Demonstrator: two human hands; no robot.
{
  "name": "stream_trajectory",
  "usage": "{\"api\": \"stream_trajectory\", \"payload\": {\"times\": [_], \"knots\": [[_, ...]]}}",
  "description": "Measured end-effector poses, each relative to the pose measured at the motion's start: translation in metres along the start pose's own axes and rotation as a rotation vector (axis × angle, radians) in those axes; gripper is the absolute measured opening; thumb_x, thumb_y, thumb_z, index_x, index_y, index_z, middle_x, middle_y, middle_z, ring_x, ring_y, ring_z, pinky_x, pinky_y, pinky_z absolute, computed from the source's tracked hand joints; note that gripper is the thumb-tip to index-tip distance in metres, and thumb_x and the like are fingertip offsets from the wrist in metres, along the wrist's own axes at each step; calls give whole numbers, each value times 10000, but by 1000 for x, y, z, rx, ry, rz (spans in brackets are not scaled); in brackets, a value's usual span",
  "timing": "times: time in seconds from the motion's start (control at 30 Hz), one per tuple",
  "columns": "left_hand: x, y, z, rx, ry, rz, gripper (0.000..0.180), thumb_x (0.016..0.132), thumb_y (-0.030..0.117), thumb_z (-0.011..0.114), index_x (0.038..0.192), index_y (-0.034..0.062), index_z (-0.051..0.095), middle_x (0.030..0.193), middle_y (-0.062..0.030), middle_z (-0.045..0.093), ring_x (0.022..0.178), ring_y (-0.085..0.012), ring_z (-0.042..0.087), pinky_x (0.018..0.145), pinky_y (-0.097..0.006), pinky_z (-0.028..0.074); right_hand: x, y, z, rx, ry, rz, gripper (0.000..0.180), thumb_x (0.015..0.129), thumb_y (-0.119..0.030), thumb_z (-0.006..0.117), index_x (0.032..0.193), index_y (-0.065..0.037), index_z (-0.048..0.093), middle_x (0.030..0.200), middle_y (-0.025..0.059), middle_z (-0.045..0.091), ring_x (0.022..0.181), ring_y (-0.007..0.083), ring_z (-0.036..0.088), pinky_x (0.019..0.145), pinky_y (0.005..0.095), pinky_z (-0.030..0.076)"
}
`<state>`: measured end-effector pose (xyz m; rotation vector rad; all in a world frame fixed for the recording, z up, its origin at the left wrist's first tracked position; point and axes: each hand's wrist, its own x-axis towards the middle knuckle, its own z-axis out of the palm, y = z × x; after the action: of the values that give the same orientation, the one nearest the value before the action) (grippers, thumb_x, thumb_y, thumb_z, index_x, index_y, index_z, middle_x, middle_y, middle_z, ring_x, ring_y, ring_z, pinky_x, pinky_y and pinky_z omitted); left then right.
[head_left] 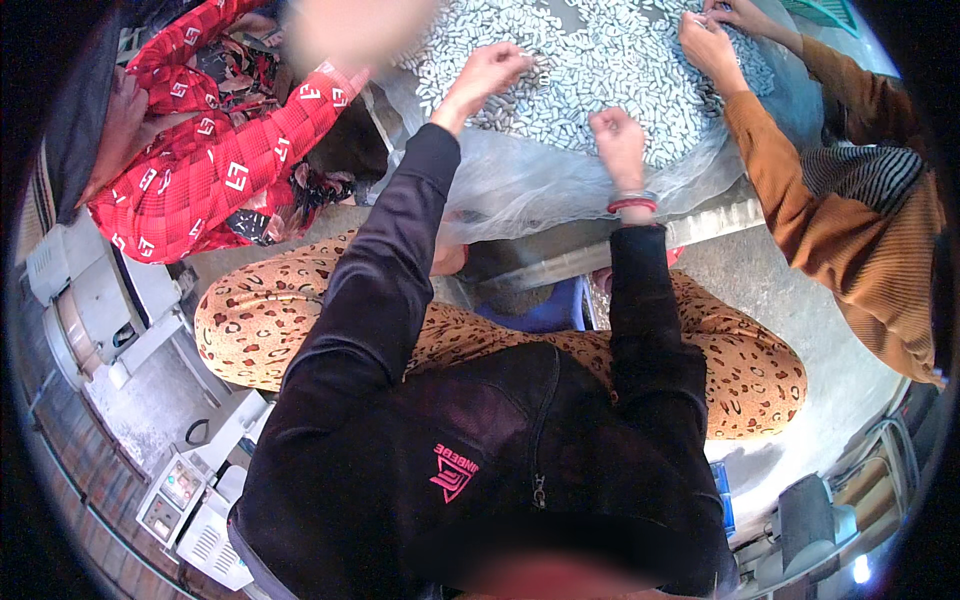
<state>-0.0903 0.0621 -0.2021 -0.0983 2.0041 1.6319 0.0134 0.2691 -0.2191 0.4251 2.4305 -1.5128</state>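
- A heap of small pale grey pieces point(610, 70) covers the table point(720, 222), straight ahead of both hands.
- Left hand point(487, 75): fingers loosely curled, tips touching the heap (any hold cannot be told).
- Right hand point(620, 145): fisted at the heap's near edge, contents hidden.
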Motion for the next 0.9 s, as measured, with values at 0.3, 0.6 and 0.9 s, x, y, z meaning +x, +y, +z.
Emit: {"api": "stream_trajectory", "payload": {"times": [0.3,0.6,0.9], "knots": [[-2,18,-9,-445,-159,-28,258,795,308,576,789,56,522,722,-23,496,532,-90,408,428,-184,317,-11,-43,-53,1327,-541,-47,124,822,-144,515,758,-75,435,670,79,499,483,100,422,353,177,242],[16,-17,17,626,121,133,258,739,275,674,808,42,589,671,-63,592,631,-201,569,580,-292,440,4,-20,14,-234,97,-357,124,768,-171,623,878,-124,654,747,42,613,633,216,581,562,327,455],[-19,11,-7,-453,-213,-17,94,793,112,574,777,49,506,739,-6,487,605,-75,455,467,-200,347,8,-25,-19,1306,-120,138,169,750,-121,640,894,-45,596,720,53,571,556,127,476,439,208,356]]}}
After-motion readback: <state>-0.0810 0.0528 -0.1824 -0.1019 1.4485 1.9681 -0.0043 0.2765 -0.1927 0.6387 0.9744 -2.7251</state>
